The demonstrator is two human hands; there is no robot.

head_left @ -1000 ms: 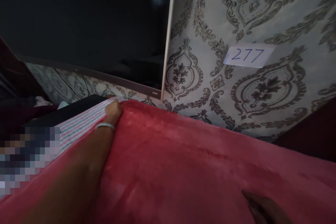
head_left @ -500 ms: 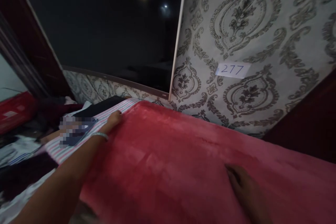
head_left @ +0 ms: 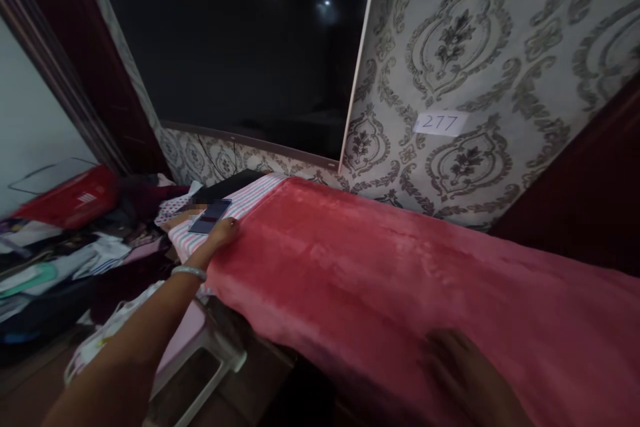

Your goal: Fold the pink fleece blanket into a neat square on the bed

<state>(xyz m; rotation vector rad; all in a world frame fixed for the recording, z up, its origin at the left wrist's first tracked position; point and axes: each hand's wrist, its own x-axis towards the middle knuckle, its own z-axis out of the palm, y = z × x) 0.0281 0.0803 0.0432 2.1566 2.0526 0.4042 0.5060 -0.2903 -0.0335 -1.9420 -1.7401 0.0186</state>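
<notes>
A red plush blanket (head_left: 380, 273) lies spread over a long raised surface. My left hand (head_left: 220, 233), with a silver bangle at the wrist, rests on the blanket's left edge where it meets a pink-and-white striped cloth (head_left: 240, 203); its fingers are curled at the edge. My right hand (head_left: 465, 373) lies on the blanket near its front edge, dark and blurred. A dark phone (head_left: 210, 215) sits on the striped cloth just beyond my left hand.
A large dark TV screen (head_left: 240, 47) hangs on patterned wallpaper with a paper label "277" (head_left: 440, 123). At the left are a red basket (head_left: 70, 197) and heaps of clothes (head_left: 55, 260). A white plastic stool (head_left: 200, 360) stands below the blanket's corner.
The view has pulled back and turned left, showing the floor, stool and clothes. My left hand stays at the blanket's left edge; my right hand has come into view on the blanket.
</notes>
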